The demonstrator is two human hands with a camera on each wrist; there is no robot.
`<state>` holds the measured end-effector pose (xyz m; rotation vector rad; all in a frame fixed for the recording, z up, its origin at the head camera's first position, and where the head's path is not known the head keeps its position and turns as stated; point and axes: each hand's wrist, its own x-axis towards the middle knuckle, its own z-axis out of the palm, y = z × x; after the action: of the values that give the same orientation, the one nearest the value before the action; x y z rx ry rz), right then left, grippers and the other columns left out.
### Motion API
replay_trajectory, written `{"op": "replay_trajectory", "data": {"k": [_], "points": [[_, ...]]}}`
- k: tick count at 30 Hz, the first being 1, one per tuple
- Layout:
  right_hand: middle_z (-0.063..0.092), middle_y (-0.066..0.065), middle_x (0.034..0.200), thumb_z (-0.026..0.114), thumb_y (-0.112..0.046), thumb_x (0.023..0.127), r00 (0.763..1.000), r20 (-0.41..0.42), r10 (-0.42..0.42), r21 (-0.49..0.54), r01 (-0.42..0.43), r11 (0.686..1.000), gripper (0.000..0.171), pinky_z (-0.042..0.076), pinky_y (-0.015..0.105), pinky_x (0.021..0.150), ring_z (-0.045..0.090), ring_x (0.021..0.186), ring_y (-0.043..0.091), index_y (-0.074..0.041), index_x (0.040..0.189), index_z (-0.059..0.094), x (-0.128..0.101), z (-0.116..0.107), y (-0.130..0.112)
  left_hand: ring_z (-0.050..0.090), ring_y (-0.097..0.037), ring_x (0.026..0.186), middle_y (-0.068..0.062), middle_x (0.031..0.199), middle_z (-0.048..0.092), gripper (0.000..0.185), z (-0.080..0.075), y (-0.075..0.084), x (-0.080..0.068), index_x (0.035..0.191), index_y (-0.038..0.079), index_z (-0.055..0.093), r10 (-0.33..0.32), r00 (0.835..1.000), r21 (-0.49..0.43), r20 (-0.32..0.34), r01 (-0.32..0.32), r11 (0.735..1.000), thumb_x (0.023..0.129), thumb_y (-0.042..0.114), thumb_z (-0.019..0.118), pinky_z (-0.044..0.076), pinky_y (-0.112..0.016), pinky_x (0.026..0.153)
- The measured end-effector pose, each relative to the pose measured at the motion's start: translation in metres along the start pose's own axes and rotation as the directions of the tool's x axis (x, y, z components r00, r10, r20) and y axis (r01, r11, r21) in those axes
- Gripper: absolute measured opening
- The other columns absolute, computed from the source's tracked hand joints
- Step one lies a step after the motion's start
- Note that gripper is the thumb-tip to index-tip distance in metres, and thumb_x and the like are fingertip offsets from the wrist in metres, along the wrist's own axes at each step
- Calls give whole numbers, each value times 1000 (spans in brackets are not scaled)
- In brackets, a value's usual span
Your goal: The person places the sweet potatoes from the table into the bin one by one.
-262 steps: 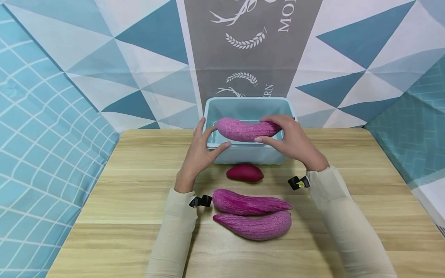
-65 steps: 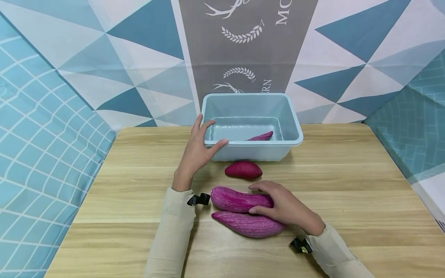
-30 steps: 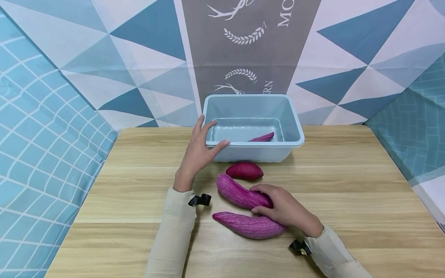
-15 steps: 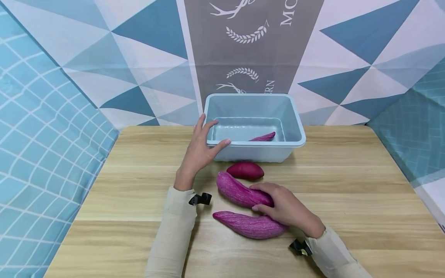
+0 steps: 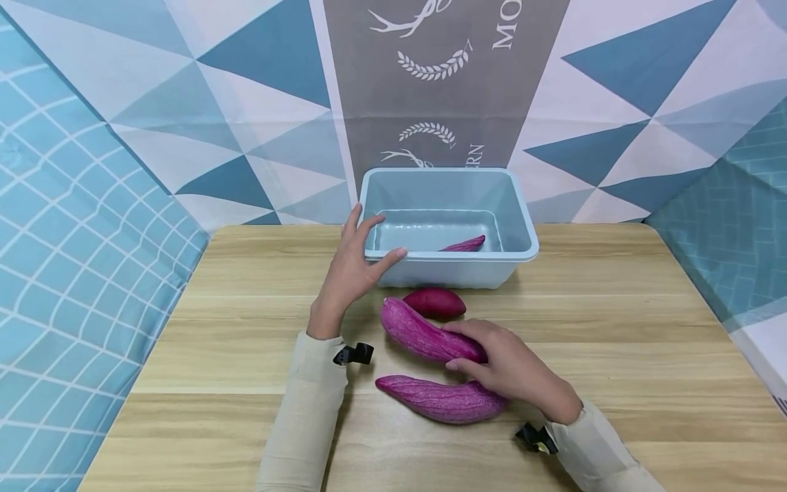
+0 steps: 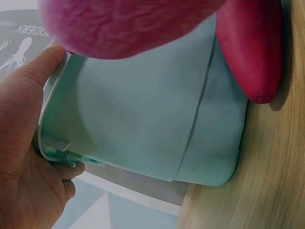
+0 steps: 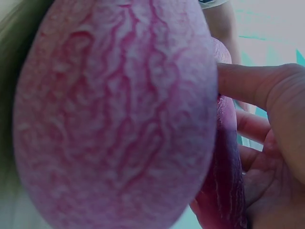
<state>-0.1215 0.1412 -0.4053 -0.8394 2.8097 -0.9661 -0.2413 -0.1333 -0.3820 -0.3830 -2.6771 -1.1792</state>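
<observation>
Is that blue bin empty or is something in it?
Not empty: inside the bin, one purple vegetable shows its tip past the front rim, which hides the rest.

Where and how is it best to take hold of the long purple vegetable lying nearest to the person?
I would probably grip the long purple vegetable around its middle, coming from above, thumb on the near side. It lies flat on the table, tapering to a thin tip at the left, while the right hand partly hides its thicker right end.
</observation>
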Motion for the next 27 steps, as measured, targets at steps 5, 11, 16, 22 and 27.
{"op": "replay_trajectory", "data": {"k": [5,11,16,22,27], "points": [[68,-6,128,77,-36,88,1000,-14,-6,-9,6,1000,52,55,41,98,66,115,12,-29,137,60,-1,-5,-2,20,-35,157,-4,172,5,77,0,1,-1,150,26,44,0,1000,9,3,0,1000,87,62,68,39,-61,114],[68,-3,130,77,-36,89,1000,-26,-18,-22,17,1000,53,56,40,98,65,117,13,-24,138,60,0,-12,-5,20,-36,157,-5,172,6,76,1,0,0,150,25,44,7,1000,14,0,-7,1000,87,60,69,39,-62,114],[67,-2,131,77,-35,89,999,-36,-23,-37,22,999,54,56,41,96,65,117,14,-24,139,59,1,-20,-8,21,-36,156,-5,172,6,75,1,0,0,150,25,45,4,1000,13,-4,-4,1000,87,60,69,39,-62,115],[67,-1,131,77,-34,90,998,-46,-32,-58,30,998,54,57,40,93,64,113,13,-24,140,58,3,-28,-12,21,-37,156,-6,172,7,76,1,0,0,150,25,45,6,1000,18,-7,-6,1000,87,59,70,39,-62,114],[66,-1,130,77,-33,90,997,-62,-54,-73,49,996,54,57,38,91,64,111,12,-23,139,58,6,-33,-15,21,-37,156,-7,172,7,76,0,1,0,150,25,45,7,1000,24,-8,-7,1000,87,60,69,39,-63,114]]}}
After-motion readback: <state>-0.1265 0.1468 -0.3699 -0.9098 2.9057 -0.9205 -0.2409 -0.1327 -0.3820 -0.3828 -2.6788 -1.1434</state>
